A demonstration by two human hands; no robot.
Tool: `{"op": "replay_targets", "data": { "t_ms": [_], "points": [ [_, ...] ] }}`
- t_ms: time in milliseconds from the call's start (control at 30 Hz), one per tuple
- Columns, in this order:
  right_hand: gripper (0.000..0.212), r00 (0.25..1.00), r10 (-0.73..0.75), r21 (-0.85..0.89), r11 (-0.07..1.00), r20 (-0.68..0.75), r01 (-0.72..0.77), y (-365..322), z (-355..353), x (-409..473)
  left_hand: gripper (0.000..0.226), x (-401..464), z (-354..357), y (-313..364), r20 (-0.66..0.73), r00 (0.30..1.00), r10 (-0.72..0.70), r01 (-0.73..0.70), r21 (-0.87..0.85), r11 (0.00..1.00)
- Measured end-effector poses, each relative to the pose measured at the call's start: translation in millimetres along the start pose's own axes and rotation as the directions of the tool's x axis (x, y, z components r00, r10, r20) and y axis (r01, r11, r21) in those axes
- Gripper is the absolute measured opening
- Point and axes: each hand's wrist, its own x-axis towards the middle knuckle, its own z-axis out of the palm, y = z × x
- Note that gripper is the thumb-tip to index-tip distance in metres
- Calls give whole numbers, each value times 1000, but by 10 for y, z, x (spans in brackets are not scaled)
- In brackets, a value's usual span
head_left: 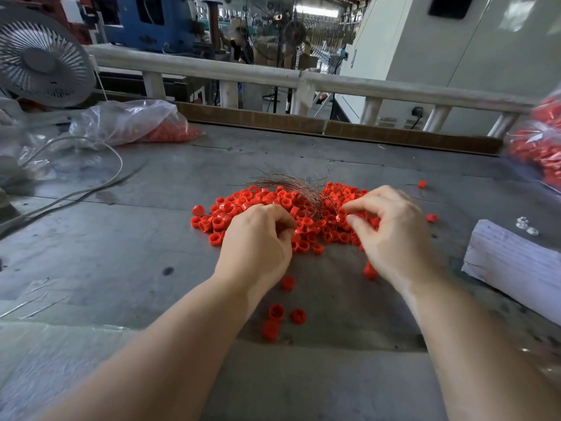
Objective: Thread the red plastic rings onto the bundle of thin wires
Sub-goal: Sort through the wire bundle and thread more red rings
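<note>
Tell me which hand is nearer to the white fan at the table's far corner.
Left. The left hand is over the near-left part of the ring pile, on the fan's side. The right hand is over the pile's right part, farther across the table.

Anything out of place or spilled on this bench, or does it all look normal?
A few red rings lie apart from the main pile, near the table's front edge, and two more sit off to the right. The wire bundle is splayed, not gathered. Nothing looks damaged.
</note>
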Motion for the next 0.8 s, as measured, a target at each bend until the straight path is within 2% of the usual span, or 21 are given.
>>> {"op": "replay_targets", "data": {
  "t_ms": [133, 233, 300, 600, 700, 800],
  "points": [
    [10, 967, -133, 56, 991, 215, 124, -139, 43, -52, 4, -26, -3, 17, 11, 1000, 13, -15, 152, 988],
    [9, 928, -122, 12, 992, 352, 126, -166, 43, -65, 8, -39, 3, 18, 41, 999, 4, -12, 213, 977],
    [11, 913, -99, -44, 991, 396, 127, -174, 45, -70, 8, -41, -3, 31, 66, 998, 9, -22, 208, 978],
    [8, 928, -48, -99, 991, 368, 91, -162, 73, -90, 9, -19, -18, -1, 47, 999, 26, -33, 157, 987],
    [10, 934, -38, -69, 995, 356, 67, -174, 73, -89, 19, -15, 6, -11, 75, 997, 27, -41, 198, 979],
    [9, 960, -29, -38, 998, 278, 42, -183, 80, -79, 31, -4, 47, 5, 91, 995, 33, -54, 236, 970]
  ]
}}
